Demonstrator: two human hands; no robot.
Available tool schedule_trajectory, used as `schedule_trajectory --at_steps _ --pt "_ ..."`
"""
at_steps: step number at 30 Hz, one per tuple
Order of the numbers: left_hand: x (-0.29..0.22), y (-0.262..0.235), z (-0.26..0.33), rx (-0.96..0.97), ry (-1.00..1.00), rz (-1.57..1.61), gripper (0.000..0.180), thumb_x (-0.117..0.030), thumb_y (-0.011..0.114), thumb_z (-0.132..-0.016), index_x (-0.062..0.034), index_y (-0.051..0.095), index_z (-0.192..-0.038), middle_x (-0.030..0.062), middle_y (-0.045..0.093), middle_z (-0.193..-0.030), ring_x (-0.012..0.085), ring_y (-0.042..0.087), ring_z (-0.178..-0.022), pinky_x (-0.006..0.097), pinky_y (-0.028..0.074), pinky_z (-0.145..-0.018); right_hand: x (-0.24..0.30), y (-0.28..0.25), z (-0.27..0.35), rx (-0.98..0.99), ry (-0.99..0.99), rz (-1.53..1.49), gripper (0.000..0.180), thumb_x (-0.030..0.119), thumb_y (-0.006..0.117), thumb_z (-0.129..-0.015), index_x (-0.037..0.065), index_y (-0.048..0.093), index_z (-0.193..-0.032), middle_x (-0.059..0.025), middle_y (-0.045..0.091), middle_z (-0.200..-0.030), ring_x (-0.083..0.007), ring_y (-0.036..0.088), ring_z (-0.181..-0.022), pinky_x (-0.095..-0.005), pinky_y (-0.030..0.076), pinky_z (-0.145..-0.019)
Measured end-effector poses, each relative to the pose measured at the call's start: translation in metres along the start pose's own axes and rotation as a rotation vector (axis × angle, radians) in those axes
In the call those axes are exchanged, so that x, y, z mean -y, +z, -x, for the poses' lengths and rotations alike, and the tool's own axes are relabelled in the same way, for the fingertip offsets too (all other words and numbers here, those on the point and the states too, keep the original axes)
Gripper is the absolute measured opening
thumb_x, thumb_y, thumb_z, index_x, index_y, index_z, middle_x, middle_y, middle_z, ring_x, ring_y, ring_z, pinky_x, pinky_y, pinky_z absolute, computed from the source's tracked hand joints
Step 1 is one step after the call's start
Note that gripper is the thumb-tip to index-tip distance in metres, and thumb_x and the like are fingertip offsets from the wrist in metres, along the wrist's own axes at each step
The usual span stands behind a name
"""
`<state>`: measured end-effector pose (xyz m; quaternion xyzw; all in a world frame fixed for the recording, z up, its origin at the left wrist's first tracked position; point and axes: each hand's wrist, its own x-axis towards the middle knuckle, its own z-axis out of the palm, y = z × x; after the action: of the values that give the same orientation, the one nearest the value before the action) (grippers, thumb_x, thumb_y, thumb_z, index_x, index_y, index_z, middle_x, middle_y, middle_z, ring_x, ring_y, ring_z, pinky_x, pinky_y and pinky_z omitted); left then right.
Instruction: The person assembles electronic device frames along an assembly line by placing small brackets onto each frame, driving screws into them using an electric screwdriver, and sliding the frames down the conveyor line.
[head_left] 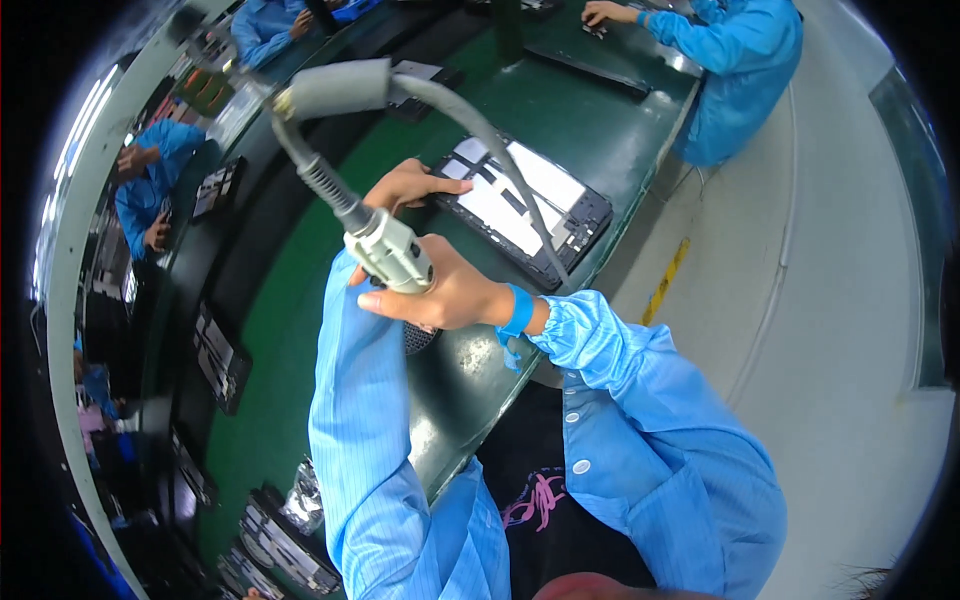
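Note:
An opened tablet point(520, 215) lies on the green bench top, with white battery panels, dark strips and a black frame showing. My left hand point(405, 185) is at its left corner, one digit stretched over the top face and the rest partly hidden at the edge; it grips the tablet there. Wrapped in my right hand point(455, 285) is a pale electric screwdriver point(395, 255), held upright left of the tablet. Its lower end is hidden beneath the hand. From its top, a spring-sleeved cable rises into a grey foam sleeve point(335, 88).
The grey cable point(495, 145) loops across the tablet. More opened tablets point(220, 355) line the dark conveyor on the left. A clear plastic bag point(303, 500) lies near a tablet stack point(280, 545). Co-workers in blue point(735, 85) sit around the bench point(640, 150).

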<state>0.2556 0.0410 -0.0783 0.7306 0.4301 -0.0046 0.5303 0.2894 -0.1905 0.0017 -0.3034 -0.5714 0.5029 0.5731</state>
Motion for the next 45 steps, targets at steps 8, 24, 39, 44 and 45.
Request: schedule_trajectory --at_steps 8,24,39,44,45 --pt "-0.017 -0.019 0.059 -0.428 0.294 0.768 0.031 -0.017 0.081 -0.081 0.0014 0.067 -0.102 0.0082 0.070 -0.093 0.0172 0.067 -0.078 0.029 0.053 -0.065 0.013 0.007 0.015 0.028 0.055 -0.132 0.022 0.019 0.073 -0.088 0.003 0.066 -0.102 -0.0030 0.064 -0.067 -0.0069 0.055 -0.048 -0.0248 0.044 -0.045" --pt "0.203 -0.037 0.404 -0.825 0.045 0.855 0.040 -0.014 0.079 -0.082 0.0023 0.064 -0.115 0.0108 0.070 -0.106 0.0188 0.068 -0.095 0.034 0.055 -0.087 -0.018 0.030 -0.011 -0.062 0.060 -0.244 0.020 0.009 0.062 -0.091 -0.006 0.064 -0.103 -0.0022 0.046 -0.053 -0.0106 0.043 -0.039 -0.0267 0.037 -0.039" --pt "0.186 0.101 0.352 -1.445 -0.058 0.351 0.038 -0.027 0.067 -0.089 -0.0021 0.057 -0.115 0.0156 0.066 -0.091 0.0239 0.062 -0.078 0.035 0.050 -0.074 -0.035 0.079 -0.038 -0.054 0.003 -0.165 0.024 0.010 0.059 -0.091 -0.010 0.059 -0.104 -0.0025 0.040 -0.050 -0.0125 0.039 -0.038 -0.0296 0.036 -0.038" --pt "0.180 0.118 0.373 -1.528 -0.211 -0.334 0.039 -0.030 0.069 -0.088 0.0002 0.061 -0.112 0.0167 0.062 -0.100 0.0322 0.058 -0.089 0.040 0.047 -0.085 -0.041 0.085 -0.045 -0.027 0.011 -0.136 0.023 0.010 0.059 -0.091 -0.009 0.059 -0.104 -0.0019 0.038 -0.051 -0.0124 0.039 -0.039 -0.0304 0.036 -0.040" --pt "0.171 0.116 0.386 -1.583 -0.192 -0.410 0.037 -0.029 0.069 -0.088 0.0000 0.062 -0.109 0.0164 0.060 -0.101 0.0327 0.057 -0.091 0.041 0.047 -0.085 -0.041 0.081 -0.045 -0.026 0.006 -0.129 0.024 0.010 0.059 -0.091 -0.009 0.059 -0.104 -0.0020 0.038 -0.051 -0.0124 0.039 -0.040 -0.0303 0.036 -0.040"
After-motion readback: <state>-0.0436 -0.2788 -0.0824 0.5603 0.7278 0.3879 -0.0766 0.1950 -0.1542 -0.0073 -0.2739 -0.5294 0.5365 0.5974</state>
